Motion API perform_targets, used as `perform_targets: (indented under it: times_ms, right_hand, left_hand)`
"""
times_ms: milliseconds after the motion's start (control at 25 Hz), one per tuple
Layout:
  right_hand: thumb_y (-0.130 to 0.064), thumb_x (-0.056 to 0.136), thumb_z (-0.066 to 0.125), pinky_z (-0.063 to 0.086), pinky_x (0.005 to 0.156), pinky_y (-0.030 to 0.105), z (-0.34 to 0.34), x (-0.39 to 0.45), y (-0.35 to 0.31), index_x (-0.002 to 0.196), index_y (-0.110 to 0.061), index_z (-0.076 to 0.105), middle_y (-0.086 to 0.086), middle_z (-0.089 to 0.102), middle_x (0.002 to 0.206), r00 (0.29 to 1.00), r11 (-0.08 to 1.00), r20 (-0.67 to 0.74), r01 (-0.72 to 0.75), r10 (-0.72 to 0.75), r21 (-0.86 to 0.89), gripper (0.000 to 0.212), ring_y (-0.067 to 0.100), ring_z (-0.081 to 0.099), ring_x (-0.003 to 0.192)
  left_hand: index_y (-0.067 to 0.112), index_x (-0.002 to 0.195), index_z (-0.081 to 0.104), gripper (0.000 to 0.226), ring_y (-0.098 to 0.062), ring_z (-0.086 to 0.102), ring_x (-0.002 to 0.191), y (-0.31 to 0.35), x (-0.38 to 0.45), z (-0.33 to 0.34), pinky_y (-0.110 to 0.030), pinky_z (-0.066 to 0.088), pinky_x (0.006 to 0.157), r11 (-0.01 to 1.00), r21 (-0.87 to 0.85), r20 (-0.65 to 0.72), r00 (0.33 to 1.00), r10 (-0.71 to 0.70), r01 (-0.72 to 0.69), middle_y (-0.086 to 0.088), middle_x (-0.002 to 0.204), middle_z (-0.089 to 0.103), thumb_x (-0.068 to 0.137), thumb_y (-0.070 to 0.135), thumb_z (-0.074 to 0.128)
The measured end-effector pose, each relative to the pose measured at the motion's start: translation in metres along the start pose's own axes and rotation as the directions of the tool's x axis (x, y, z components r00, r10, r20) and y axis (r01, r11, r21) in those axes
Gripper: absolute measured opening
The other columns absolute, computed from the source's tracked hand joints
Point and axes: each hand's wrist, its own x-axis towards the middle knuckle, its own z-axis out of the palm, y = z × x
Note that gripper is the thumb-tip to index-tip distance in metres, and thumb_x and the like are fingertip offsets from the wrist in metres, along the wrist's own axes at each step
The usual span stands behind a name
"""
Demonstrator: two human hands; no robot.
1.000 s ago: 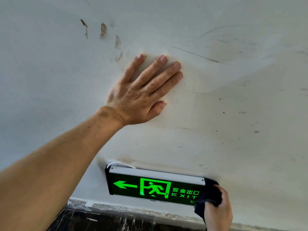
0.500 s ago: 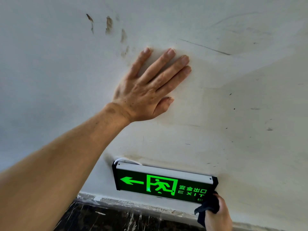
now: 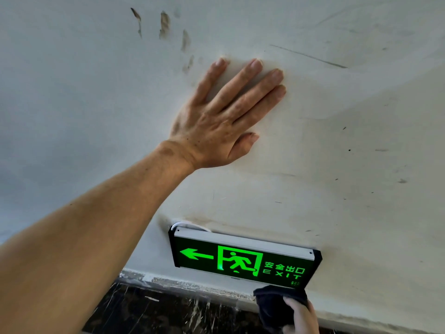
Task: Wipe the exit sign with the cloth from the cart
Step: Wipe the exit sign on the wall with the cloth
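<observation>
Head view, item one: my left hand, fingers spread and flat against the scuffed white wall well above the sign, gripping nothing, placed there, I judge, as a brace while I lean in. Item two: exit sign, lit green, mounted low on the wall just above the dark marble skirting. Item three: my right hand, closed around the bunched dark cloth, which presses up at the sign's lower right edge, apparently to wipe that underside.

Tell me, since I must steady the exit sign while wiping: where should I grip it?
Probably pinch the exit sign across its thin top and bottom edges at the arrow end, coming from its left. That end is free; the right hand with the cloth crowds the lower right corner.
</observation>
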Motion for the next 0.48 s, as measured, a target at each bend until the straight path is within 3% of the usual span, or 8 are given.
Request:
perform_targets:
  times_ms: [40,160,240,320,400,480]
  right_hand:
    - [0.009,0.082,0.047,0.048,0.057,0.032,0.004,-0.003,0.002,0.076,-0.004,0.077,0.024,0.072,0.072,0.999,0.995,0.019,-0.035,0.034,0.09,0.033,0.028,0.066,0.057]
    - [0.004,0.084,0.05,0.048,0.068,0.036,0.014,0.001,0.013,0.102,-0.016,0.067,0.018,0.067,0.096,0.985,0.939,-0.016,-0.156,0.169,0.306,0.033,0.028,0.065,0.08]
    - [0.003,0.083,0.05,0.048,0.077,0.041,0.024,0.003,0.019,0.11,-0.019,0.066,0.018,0.067,0.104,0.973,0.913,-0.002,-0.216,0.231,0.345,0.038,0.033,0.065,0.092]
    - [0.005,0.084,0.049,0.044,0.085,0.048,0.035,0.003,0.025,0.111,-0.012,0.065,0.022,0.065,0.105,0.972,0.919,-0.011,-0.22,0.237,0.328,0.036,0.038,0.061,0.097]
    - [0.013,0.086,0.046,0.039,0.091,0.058,0.041,0.003,0.03,0.102,0.006,0.063,0.03,0.06,0.097,0.974,0.953,-0.075,-0.193,0.216,0.231,0.024,0.044,0.056,0.086]
    - [0.011,0.091,0.043,0.036,0.103,0.062,0.046,-0.003,0.033,0.093,0.011,0.059,0.032,0.057,0.097,0.966,0.945,0.033,-0.258,0.257,0.2,0.016,0.042,0.055,0.08]
  left_hand:
    - [0.014,0.155,0.029,0.065,-0.029,0.031,0.145,0.0,0.0,0.0,-0.053,0.012,0.122,1.0,-0.002,0.002,1.0,-0.002,0.002,-0.004,0.157,0.03,0.097,0.042,0.04]
    - [0.015,0.155,0.03,0.065,-0.029,0.031,0.145,0.0,0.0,0.0,-0.053,0.013,0.122,1.0,-0.005,0.007,1.0,-0.006,0.006,-0.004,0.157,0.03,0.096,0.042,0.04]
    - [0.015,0.155,0.031,0.065,-0.029,0.031,0.145,0.001,0.0,0.0,-0.054,0.014,0.121,1.0,-0.008,0.005,1.0,-0.006,0.006,-0.003,0.157,0.03,0.096,0.042,0.04]
    - [0.015,0.155,0.031,0.066,-0.029,0.031,0.145,0.001,0.0,0.0,-0.053,0.013,0.122,1.0,-0.012,0.008,1.0,-0.006,0.006,-0.003,0.157,0.031,0.095,0.042,0.041]
    - [0.015,0.155,0.031,0.067,-0.028,0.031,0.145,0.001,0.0,0.0,-0.052,0.011,0.123,1.0,-0.014,0.008,1.0,-0.01,0.01,-0.003,0.157,0.031,0.095,0.042,0.042]
    - [0.015,0.155,0.031,0.067,-0.028,0.031,0.146,0.001,0.0,0.0,-0.052,0.01,0.123,1.0,-0.016,0.01,1.0,-0.014,0.014,-0.002,0.157,0.031,0.094,0.042,0.043]
